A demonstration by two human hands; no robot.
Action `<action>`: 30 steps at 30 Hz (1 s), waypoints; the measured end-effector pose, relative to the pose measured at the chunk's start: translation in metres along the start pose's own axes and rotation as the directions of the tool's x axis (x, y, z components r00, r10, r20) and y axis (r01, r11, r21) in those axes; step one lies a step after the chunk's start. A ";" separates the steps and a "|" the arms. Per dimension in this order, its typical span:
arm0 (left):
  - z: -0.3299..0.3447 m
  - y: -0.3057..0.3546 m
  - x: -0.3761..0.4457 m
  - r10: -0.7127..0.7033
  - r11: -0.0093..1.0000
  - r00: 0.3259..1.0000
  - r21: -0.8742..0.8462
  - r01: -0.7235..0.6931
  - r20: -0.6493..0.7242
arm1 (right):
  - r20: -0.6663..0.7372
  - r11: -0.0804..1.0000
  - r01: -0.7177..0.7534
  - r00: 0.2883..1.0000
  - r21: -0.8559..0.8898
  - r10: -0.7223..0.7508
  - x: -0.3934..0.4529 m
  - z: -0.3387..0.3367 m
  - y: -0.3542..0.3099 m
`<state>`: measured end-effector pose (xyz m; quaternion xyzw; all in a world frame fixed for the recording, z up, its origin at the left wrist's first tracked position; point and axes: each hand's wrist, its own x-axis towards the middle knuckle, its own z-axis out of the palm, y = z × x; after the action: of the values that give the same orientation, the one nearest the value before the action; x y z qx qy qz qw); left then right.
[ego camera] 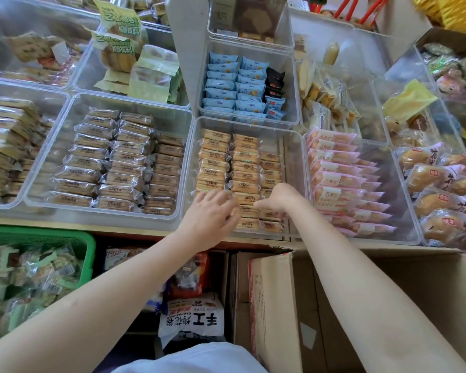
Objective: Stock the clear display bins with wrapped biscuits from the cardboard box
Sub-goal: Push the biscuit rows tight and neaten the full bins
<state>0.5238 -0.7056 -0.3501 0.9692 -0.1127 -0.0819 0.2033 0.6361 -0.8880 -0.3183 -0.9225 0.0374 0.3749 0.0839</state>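
We are well into filling the centre bin, with its right-hand side left to do.

The clear display bin in front of us holds two full columns of wrapped biscuits and a lower third column, with bare space along its right wall; the cardboard box stands open below the shelf, its contents hidden from us. Our left hand rests with fingers spread loosely over the near rows, and our right hand curls its fingers down onto a packet there, though we cannot tell if it pinches it. We judge a few more handfuls remain.
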 end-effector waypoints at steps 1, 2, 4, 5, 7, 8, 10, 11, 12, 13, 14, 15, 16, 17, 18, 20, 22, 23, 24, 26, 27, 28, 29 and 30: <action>-0.005 -0.009 -0.002 -0.058 0.998 0.996 -0.005 0.057 -0.074 | -0.092 0.999 0.033 0.995 -0.041 -0.036 -0.003 -0.004 -0.006; -0.008 -0.019 -0.003 -0.117 0.993 0.984 0.000 0.118 -0.132 | -0.175 0.996 0.077 0.981 -0.043 -0.083 -0.005 -0.007 -0.013; -0.011 -0.038 -0.007 -0.185 0.979 0.963 0.045 0.198 -0.198 | -0.293 0.978 0.206 0.936 0.007 -0.195 -0.011 -0.004 -0.032; -0.012 -0.046 -0.009 -0.184 0.976 0.963 0.080 0.203 -0.196 | -0.322 0.959 0.282 0.909 0.011 -0.263 -0.014 0.001 -0.041; -0.013 -0.054 -0.012 -0.173 0.974 0.979 0.130 0.187 -0.108 | -0.306 0.906 0.420 0.857 -0.052 -0.415 -0.017 0.013 -0.058; -0.014 -0.057 -0.014 -0.181 0.973 0.982 0.140 0.186 -0.051 | -0.263 0.880 0.465 0.841 -0.096 -0.473 -0.018 0.020 -0.064; -0.015 -0.061 -0.017 -0.199 0.969 0.980 0.152 0.196 0.003 | -0.151 0.856 0.475 0.849 -0.204 -0.507 -0.017 0.033 -0.072; -0.016 -0.063 -0.017 -0.204 0.966 0.979 0.161 0.200 0.004 | -0.121 0.846 0.464 0.854 -0.264 -0.506 -0.015 0.039 -0.074; -0.017 -0.064 -0.017 -0.209 0.965 0.978 0.162 0.206 -0.003 | -0.116 0.840 0.447 0.859 -0.306 -0.499 -0.012 0.043 -0.074; -0.018 -0.065 -0.016 -0.220 0.965 0.975 0.145 0.220 -0.018 | -0.127 0.844 0.427 0.864 -0.325 -0.486 -0.011 0.045 -0.073; -0.019 -0.065 -0.015 -0.239 0.964 0.970 0.111 0.242 -0.038 | -0.148 0.852 0.410 0.868 -0.325 -0.474 -0.011 0.047 -0.073; -0.021 -0.065 -0.013 -0.265 0.960 0.963 0.074 0.268 -0.051 | -0.163 0.859 0.400 0.870 -0.319 -0.466 -0.011 0.047 -0.072; -0.022 -0.064 -0.011 -0.291 0.955 0.955 0.050 0.293 -0.051 | -0.173 0.863 0.400 0.869 -0.309 -0.464 -0.013 0.046 -0.071; -0.023 -0.063 -0.010 -0.311 0.949 0.949 0.047 0.313 -0.040 | -0.179 0.868 0.403 0.868 -0.291 -0.463 -0.014 0.045 -0.071; -0.024 -0.062 -0.008 -0.328 0.943 0.944 0.058 0.329 -0.026 | -0.185 0.872 0.407 0.867 -0.271 -0.462 -0.016 0.043 -0.070; -0.024 -0.060 -0.006 -0.342 0.936 0.940 0.086 0.342 -0.015 | -0.157 0.890 0.377 0.892 -0.256 -0.424 -0.021 0.040 -0.069; -0.023 -0.058 -0.006 -0.347 0.933 0.937 0.095 0.348 -0.025 | -0.064 0.909 0.289 0.945 -0.299 -0.322 -0.028 0.039 -0.071; -0.022 -0.058 -0.007 -0.350 0.932 0.936 0.091 0.351 -0.031 | -0.030 0.914 0.242 0.964 -0.326 -0.266 -0.031 0.041 -0.071; -0.020 -0.058 -0.010 -0.352 0.931 0.935 0.082 0.354 -0.038 | -0.020 0.917 0.204 0.974 -0.342 -0.224 -0.033 0.043 -0.072; -0.017 -0.056 -0.017 -0.357 0.932 0.933 0.047 0.359 -0.055 | -0.038 0.933 0.154 0.984 -0.324 -0.176 -0.036 0.050 -0.074; -0.015 -0.055 -0.020 -0.359 0.932 0.932 0.034 0.361 -0.055 | -0.055 0.941 0.142 0.985 -0.306 -0.166 -0.037 0.053 -0.076; -0.014 -0.054 -0.023 -0.362 0.931 0.931 0.034 0.364 -0.043 | -0.068 0.948 0.132 0.985 -0.289 -0.158 -0.038 0.056 -0.079; -0.013 -0.054 -0.026 -0.367 0.929 0.930 0.045 0.368 -0.017 | -0.074 0.955 0.123 0.986 -0.269 -0.148 -0.039 0.060 -0.080; -0.014 -0.053 -0.027 -0.374 0.926 0.927 0.060 0.373 0.016 | -0.078 0.960 0.118 0.987 -0.253 -0.142 -0.040 0.063 -0.081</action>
<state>0.5103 -0.6460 -0.3566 0.9770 0.0688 -0.1290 0.1554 0.5751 -0.7965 -0.3244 -0.9431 -0.0662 0.3258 -0.0092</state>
